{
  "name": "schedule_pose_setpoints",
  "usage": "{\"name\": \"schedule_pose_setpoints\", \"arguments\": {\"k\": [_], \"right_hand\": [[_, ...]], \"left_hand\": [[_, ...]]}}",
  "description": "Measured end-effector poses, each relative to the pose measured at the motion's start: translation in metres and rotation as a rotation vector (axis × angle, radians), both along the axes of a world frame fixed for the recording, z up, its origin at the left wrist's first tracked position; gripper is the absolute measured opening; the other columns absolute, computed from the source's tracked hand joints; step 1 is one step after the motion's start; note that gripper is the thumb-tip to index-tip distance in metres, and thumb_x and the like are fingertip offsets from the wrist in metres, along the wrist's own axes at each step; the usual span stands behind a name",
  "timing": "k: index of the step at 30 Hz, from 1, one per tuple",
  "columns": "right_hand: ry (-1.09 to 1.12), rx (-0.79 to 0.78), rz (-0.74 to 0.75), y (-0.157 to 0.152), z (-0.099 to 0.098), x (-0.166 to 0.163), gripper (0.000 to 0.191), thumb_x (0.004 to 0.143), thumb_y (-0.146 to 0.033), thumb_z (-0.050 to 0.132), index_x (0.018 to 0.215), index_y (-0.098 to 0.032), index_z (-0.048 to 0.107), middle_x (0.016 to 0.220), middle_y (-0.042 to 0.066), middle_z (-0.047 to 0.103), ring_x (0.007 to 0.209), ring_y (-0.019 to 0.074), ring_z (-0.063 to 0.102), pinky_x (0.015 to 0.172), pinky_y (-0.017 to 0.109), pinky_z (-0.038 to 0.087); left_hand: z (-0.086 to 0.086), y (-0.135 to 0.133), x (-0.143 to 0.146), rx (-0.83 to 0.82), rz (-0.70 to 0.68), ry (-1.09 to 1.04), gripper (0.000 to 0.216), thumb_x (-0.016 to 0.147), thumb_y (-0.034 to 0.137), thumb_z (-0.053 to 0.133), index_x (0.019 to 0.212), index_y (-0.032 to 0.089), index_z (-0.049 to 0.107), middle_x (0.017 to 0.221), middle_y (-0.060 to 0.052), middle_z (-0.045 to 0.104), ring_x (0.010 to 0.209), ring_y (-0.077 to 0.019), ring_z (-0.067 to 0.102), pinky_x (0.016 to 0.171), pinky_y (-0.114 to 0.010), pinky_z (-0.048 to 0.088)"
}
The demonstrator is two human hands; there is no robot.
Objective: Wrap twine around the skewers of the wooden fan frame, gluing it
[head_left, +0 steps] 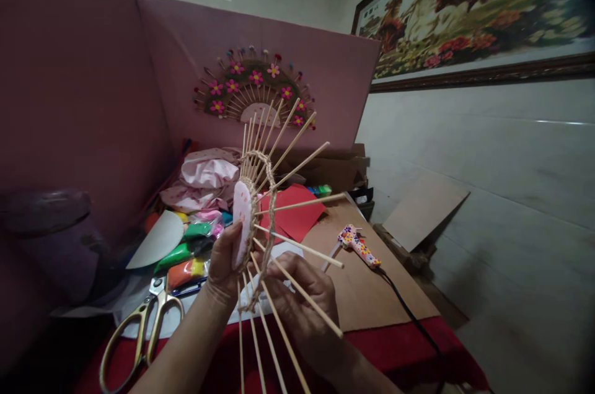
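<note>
My left hand [225, 261] is closed round the pale pink half-disc [242, 214] at the base of a fan-shaped frame. Several thin wooden sticks [302, 202] spread outward from it. Beige braided cord [272, 196] runs in an arc across the sticks, and a tighter row of cord lies along the half-disc's edge. At the lower part of the arc, my right hand [302, 295] pinches the cord between the sticks. Its fingertips are partly hidden by the sticks and cord.
Gold-handled scissors [151, 319], bagged coloured clay [186, 271], a white half-circle [160, 239] and pink cloth [204, 174] lie left. Red paper [302, 211] and a flower-patterned glue gun [360, 246] with a black cable lie right. A finished-looking flowered fan [255, 78] hangs behind.
</note>
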State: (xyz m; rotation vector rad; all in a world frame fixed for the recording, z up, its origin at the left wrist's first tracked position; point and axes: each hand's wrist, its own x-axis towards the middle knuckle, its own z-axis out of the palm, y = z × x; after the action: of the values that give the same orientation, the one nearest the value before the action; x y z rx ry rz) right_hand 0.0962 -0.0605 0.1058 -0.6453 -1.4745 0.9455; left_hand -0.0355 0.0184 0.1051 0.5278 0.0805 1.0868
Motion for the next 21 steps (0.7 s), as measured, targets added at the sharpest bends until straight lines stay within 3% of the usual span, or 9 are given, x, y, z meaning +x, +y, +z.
{"name": "schedule_pose_setpoints", "arguments": {"k": [7, 14, 21], "right_hand": [[0.039, -0.049, 0.054, -0.001, -0.002, -0.008, 0.012, 0.084, -0.029, 0.053, 0.078, -0.019, 0.053, 0.076, 0.003, 0.054, 0.072, 0.0145, 0.052, 0.070, 0.030, 0.045], [0.105, -0.050, 0.052, -0.001, -0.001, -0.013, 0.009, 0.082, -0.028, 0.057, 0.079, -0.019, 0.058, 0.078, 0.002, 0.056, 0.074, 0.0143, 0.053, 0.072, 0.030, 0.045], [0.132, 0.021, 0.056, 0.000, 0.001, -0.011, 0.005, 0.081, -0.022, 0.059, 0.078, -0.019, 0.062, 0.077, 0.002, 0.058, 0.072, 0.0138, 0.054, 0.068, 0.028, 0.045]], "left_hand": [[-0.003, -0.003, 0.001, 0.007, 0.087, -0.020, 0.020, 0.082, 0.027, 0.047, 0.091, 0.016, 0.061, 0.047, 0.002, 0.051, 0.037, -0.0115, 0.052, 0.033, -0.022, 0.043], [-0.001, -0.004, -0.001, 0.031, 0.080, -0.011, 0.026, 0.084, 0.027, 0.041, 0.096, 0.016, 0.060, 0.047, 0.001, 0.052, 0.038, -0.0119, 0.051, 0.035, -0.022, 0.043], [-0.002, -0.004, -0.002, 0.050, 0.081, 0.002, 0.022, 0.080, 0.027, 0.048, 0.095, 0.017, 0.062, 0.048, 0.001, 0.053, 0.037, -0.0108, 0.051, 0.034, -0.021, 0.042]]}}
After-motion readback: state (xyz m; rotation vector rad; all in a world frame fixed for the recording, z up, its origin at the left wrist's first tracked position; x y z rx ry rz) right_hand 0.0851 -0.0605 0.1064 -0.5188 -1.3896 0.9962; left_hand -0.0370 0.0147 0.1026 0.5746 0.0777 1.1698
